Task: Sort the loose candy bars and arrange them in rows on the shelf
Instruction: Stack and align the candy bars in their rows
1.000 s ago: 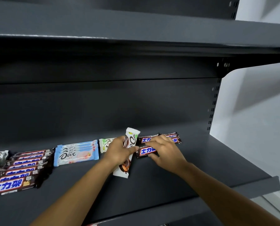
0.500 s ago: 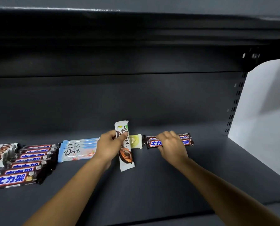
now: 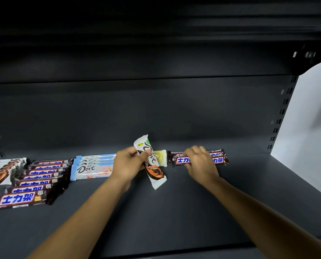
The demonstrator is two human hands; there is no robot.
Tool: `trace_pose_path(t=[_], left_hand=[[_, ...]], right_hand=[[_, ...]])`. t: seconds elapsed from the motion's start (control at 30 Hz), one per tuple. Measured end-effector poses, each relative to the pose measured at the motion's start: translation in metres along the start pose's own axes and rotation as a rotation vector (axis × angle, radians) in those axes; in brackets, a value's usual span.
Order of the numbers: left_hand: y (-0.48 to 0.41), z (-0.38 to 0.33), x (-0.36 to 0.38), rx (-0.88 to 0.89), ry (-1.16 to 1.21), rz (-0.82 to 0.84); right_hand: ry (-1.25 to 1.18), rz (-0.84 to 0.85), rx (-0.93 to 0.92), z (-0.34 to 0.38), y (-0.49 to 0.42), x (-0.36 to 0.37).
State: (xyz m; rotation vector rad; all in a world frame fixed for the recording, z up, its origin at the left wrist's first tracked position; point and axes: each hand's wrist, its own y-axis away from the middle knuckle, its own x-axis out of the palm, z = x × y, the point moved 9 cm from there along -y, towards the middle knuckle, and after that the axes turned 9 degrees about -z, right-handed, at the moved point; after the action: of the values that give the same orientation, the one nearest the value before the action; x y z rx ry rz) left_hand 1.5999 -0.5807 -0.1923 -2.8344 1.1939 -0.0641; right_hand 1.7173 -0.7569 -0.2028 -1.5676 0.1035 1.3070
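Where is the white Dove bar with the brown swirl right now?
The white Dove bar is held tilted in the left hand at mid-shelf, between the pale blue Dove stack and the Snickers bars under the right hand.

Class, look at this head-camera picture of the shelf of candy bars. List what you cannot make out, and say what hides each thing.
- Brown bars, head view: the right hand covers their middles, so the count is unclear.
- Pale yellow bar: mostly hidden behind the white bar held by the left hand.
- White-and-orange bars: cut off by the left edge.
- Small print on the wrappers: too small to read.
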Motion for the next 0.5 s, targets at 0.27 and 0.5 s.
trace_pose_path(t=[0.27,0.5], left_hand=[[0.004,0.01,0.002,-0.078,0.021,-0.011],[0.009,0.015,-0.005,-0.15,0.091,-0.011]], right_hand=[[-0.01,0.023,0.004,0.002,0.001,0.001],[-0.053,0.005,0.014,0.012,0.001,-0.011]])
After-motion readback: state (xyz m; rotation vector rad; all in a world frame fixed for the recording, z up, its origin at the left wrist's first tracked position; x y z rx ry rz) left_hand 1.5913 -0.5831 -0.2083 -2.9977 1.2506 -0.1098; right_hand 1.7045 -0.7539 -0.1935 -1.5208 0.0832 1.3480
